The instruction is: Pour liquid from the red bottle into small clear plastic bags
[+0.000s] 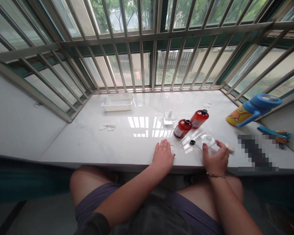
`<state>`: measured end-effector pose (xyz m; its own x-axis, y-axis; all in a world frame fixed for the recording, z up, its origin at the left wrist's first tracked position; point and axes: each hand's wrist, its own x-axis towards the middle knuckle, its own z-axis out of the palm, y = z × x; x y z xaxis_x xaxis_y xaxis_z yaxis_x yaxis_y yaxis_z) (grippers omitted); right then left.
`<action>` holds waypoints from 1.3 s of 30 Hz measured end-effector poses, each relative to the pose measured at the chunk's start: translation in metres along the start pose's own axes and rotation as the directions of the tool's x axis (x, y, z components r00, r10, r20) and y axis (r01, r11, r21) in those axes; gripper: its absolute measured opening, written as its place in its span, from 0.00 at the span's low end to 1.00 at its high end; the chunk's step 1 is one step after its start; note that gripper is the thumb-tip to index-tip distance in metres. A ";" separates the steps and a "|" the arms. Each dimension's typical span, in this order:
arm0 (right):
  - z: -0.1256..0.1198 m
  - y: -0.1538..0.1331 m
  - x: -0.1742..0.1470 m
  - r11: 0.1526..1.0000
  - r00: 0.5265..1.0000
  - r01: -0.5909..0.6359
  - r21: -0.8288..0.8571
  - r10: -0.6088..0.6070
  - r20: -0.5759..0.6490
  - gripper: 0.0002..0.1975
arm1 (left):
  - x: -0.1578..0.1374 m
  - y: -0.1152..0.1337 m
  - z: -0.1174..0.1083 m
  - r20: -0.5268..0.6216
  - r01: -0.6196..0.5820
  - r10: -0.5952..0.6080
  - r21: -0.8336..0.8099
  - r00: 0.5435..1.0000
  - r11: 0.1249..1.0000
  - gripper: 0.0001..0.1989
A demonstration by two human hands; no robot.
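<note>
My left hand [163,153] lies flat on the white tabletop, fingers stretched out. Something pale, perhaps a tissue [172,148], shows at its right edge. At the near edge of a clear square bottle [207,139] is my right hand [217,156], with thumb and index finger against its sides. The bottle lies on the table. A small black cap [192,142] rests left of it. Behind stand an uncapped red bottle [183,129] and another red bottle [199,118] with a black cap. A whitish block [229,148] sits beside my right fingers.
Further back are a clear pump bottle [169,117] and a white perforated basket [117,106]. Crumpled tissue [108,126] lies to the left. On the right stand a blue and yellow flask [252,111] and a blue-orange item [275,134]. Metal bars [152,62] close off the back.
</note>
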<state>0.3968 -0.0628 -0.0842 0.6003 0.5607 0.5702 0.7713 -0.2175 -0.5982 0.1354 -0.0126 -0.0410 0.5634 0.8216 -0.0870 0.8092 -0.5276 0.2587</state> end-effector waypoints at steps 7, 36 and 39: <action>-0.001 -0.003 0.001 1.000 1.000 0.005 -0.006 -0.005 -0.004 0.42 | 0.004 -0.068 -0.024 -0.082 0.262 -0.255 0.094 0.963 0.960 0.32; 0.000 0.000 0.000 1.000 1.000 0.006 -0.010 -0.006 0.006 0.40 | 0.037 -0.012 -0.012 -0.027 -0.029 0.028 -0.013 0.999 1.000 0.33; 0.000 -0.001 0.000 1.000 1.000 -0.001 -0.015 0.001 0.005 0.40 | 0.015 0.023 0.007 -0.028 -0.267 0.266 -0.060 0.964 0.962 0.34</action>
<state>0.3960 -0.0626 -0.0842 0.5998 0.5648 0.5668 0.7739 -0.2297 -0.5901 0.1642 -0.0142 -0.0435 0.7534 0.6575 0.0115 0.6178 -0.7136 0.3302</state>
